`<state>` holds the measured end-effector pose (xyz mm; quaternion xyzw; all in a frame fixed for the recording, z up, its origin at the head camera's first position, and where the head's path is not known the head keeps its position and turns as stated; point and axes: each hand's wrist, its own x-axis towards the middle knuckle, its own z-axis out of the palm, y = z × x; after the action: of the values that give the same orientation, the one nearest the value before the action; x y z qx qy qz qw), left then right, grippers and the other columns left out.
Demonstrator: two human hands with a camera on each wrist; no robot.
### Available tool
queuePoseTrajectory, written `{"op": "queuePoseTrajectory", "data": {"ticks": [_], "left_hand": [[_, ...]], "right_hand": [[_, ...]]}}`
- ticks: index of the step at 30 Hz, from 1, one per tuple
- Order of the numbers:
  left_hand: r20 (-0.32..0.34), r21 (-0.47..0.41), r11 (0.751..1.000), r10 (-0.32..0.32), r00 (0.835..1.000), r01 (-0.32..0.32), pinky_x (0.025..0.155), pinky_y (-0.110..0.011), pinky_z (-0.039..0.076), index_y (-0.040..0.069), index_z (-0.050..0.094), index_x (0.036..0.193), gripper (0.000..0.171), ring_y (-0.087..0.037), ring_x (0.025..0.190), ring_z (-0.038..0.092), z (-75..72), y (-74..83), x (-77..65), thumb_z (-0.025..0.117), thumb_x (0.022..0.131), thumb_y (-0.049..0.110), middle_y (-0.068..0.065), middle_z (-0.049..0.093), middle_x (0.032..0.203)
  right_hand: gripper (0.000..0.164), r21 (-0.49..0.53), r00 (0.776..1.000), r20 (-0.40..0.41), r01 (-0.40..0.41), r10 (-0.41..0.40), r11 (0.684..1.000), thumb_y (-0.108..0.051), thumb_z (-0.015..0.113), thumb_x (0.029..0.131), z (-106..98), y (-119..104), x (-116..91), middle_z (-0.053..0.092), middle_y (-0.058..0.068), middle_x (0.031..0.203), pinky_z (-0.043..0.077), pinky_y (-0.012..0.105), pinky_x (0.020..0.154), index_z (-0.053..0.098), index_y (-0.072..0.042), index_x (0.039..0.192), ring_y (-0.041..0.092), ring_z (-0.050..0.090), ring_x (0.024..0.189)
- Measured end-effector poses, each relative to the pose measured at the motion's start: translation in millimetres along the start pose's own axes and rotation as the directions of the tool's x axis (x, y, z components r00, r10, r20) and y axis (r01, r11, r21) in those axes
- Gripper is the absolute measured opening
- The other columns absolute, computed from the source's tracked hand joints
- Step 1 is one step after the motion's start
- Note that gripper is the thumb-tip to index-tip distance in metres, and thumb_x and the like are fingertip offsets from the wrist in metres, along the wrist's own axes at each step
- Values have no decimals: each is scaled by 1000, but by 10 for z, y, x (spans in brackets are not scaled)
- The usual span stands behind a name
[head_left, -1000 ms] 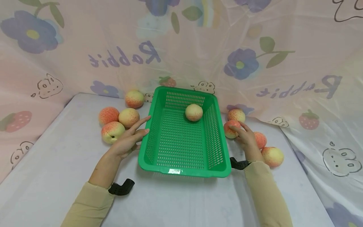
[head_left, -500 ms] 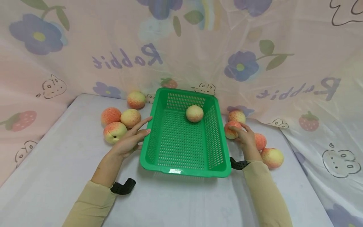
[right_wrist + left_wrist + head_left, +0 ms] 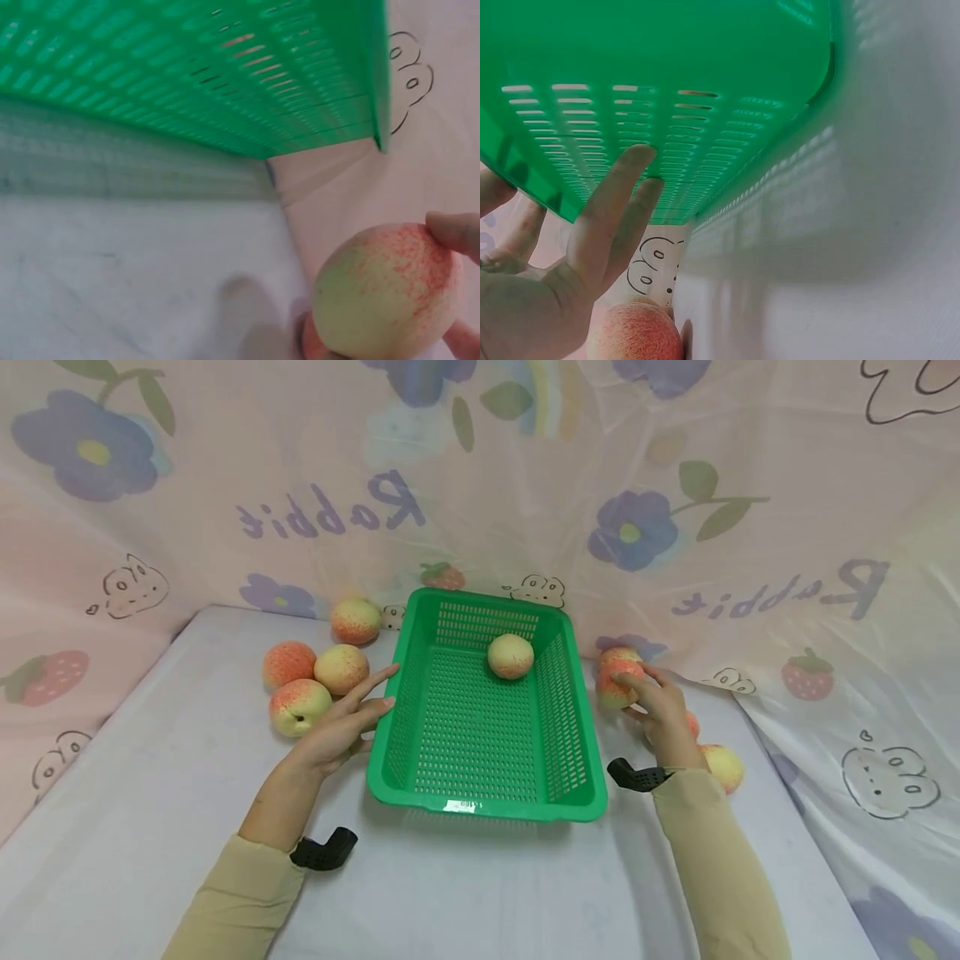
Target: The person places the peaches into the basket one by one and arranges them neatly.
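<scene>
My right hand (image 3: pixel 662 710) holds a red-and-yellow peach (image 3: pixel 617 687) just outside the basket's right side. In the right wrist view that peach (image 3: pixel 386 292) sits between fingertips, off the table. Against the left side of the green plastic basket (image 3: pixel 487 811) rests my left hand (image 3: pixel 330 735), its fingers extended. The left wrist view shows two straight fingers (image 3: pixel 611 210) touching the slotted outer wall. One pale peach (image 3: pixel 511 657) lies inside the basket near its far end.
Several peaches (image 3: pixel 298 707) sit on the white table (image 3: pixel 465 893) left of the basket. Another peach (image 3: pixel 621 655) is behind the held one. A further peach (image 3: pixel 723 767) lies by the right wrist. A printed curtain (image 3: pixel 510 510) hangs behind.
My right hand has raised the red-and-yellow peach from the table and shifted slightly away from the person. The left hand stays at the basket's side.
</scene>
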<state>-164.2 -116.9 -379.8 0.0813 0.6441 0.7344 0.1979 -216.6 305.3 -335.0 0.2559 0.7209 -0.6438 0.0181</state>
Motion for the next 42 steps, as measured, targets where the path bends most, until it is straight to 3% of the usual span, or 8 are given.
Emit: {"op": "queuePoseTrajectory", "data": {"ticks": [5,10,16,19,34,42], "left_hand": [[-4,6,1000,-5,1000,5,81,-36,54,31,20,154,58,-19,107,62,5,19,8,47,102,27,-12,59,122],[-9,0,1000,-10,1000,10,81,-36,54,32,21,153,59,-19,106,63,-2,24,14,48,102,27,-12,59,122],[-9,-8,1000,-10,1000,10,81,-36,54,33,21,153,59,-19,107,63,-14,25,9,48,102,27,-9,60,121],[-6,-14,1000,-6,1000,6,81,-36,54,32,21,153,59,-18,107,63,-13,21,11,48,102,26,-8,61,119],[-1,-16,1000,-3,1000,3,81,-36,54,31,22,153,58,-19,106,63,-9,7,13,49,102,26,-9,61,119],[-7,4,1000,-24,1000,24,88,-38,51,35,20,153,58,-25,118,56,10,7,-4,47,102,30,-24,43,141]], "right_hand": [[80,-57,999,38,32,-30,998,-27,68,88,-3,-180,-52,22,7,156,36,43,110,23,-19,154,14,43,116],[77,-103,997,27,75,-72,992,-28,68,88,51,-386,-76,20,8,157,37,44,109,26,-19,153,18,40,122],[74,-76,994,9,111,-111,991,-24,70,87,165,-551,-97,31,8,147,39,44,107,32,-19,150,13,43,102],[74,-58,993,18,118,-117,991,-24,71,86,214,-594,-112,34,7,144,40,44,106,34,-19,150,11,45,96],[71,6,989,70,131,-131,991,-23,72,85,506,-733,-191,37,8,145,46,34,94,39,-20,147,13,51,97],[67,-8,987,75,140,-139,990,-25,73,85,711,-747,-173,42,6,144,46,40,99,43,-21,145,18,53,104]]}}
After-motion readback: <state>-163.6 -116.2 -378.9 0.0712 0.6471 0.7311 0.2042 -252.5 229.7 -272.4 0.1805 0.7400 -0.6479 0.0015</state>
